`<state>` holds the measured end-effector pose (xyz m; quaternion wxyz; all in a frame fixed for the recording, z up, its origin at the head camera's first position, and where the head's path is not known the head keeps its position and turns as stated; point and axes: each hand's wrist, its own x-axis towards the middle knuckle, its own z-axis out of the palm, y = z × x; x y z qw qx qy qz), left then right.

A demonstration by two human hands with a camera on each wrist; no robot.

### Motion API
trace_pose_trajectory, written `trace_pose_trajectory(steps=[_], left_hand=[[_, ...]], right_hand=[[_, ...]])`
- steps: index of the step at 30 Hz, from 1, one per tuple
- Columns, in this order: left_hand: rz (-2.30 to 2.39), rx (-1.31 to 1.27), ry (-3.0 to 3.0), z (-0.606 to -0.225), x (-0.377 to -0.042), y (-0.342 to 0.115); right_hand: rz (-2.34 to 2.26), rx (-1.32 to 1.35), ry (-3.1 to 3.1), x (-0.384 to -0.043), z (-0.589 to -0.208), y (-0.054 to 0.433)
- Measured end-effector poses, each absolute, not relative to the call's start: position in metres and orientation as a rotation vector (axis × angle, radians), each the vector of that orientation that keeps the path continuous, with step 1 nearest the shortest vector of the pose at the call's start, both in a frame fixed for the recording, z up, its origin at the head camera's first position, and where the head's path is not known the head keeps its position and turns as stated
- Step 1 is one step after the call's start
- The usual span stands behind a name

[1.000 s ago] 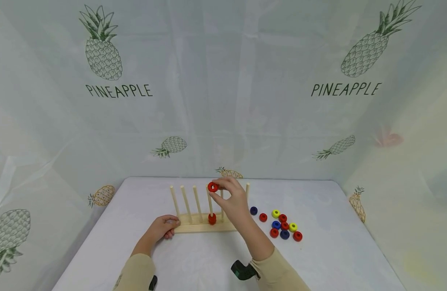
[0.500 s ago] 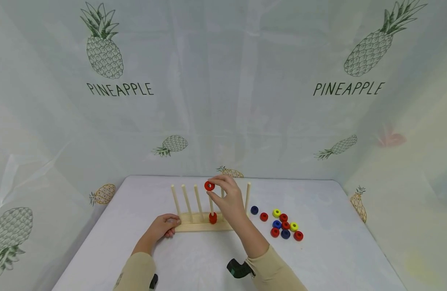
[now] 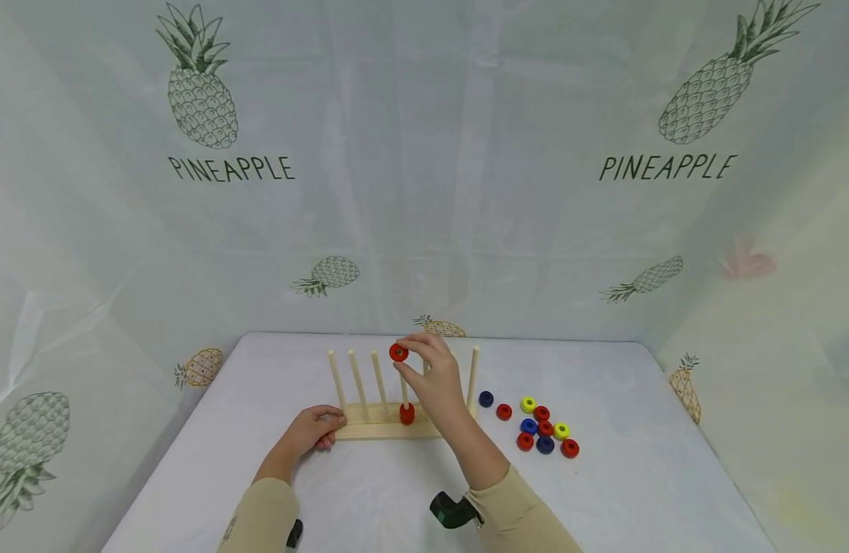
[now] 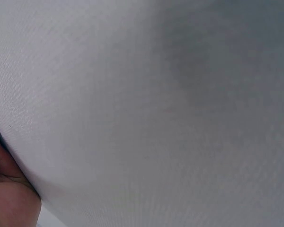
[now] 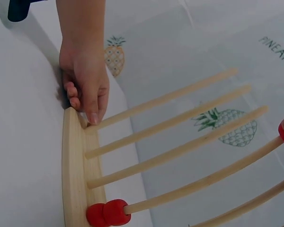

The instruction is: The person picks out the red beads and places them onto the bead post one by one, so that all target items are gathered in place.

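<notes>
My right hand (image 3: 434,376) pinches a red ring bead (image 3: 399,352) between thumb and fingers at the top of a peg. That peg rises from a wooden peg rack (image 3: 369,432), and two red beads (image 5: 109,213) are stacked at its foot. With thumb and curled fingers, my left hand (image 3: 312,430) grips the rack's left end, as the right wrist view shows too. Three bare pegs (image 5: 180,149) stand between that hand and the beaded peg. Behind my right hand other pegs are partly hidden. The left wrist view has mostly cloth, with a bit of the hand (image 4: 12,194).
Right of the rack lie several loose beads: red (image 3: 570,448), yellow (image 3: 561,431), blue (image 3: 528,426) and dark blue (image 3: 486,399). A white cloth covers the table (image 3: 645,491). Behind it hangs a pineapple-print curtain (image 3: 424,192).
My right hand has moved slightly left with the red bead, which now sits at the peg's tip. The bead has tilted a little. My left hand stays on the rack.
</notes>
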<state>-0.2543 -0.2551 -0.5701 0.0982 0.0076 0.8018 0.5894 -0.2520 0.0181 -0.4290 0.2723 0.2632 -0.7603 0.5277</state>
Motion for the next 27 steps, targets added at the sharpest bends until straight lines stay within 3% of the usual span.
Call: trace_pose_trajectory(steps=[27], left_hand=[[1.732,-0.004,2.368,-0.5781,-0.2595,-0.2583]], right_hand=[[1.408,0.572,-2.079,-0.2537,-0.4298,0.0143]])
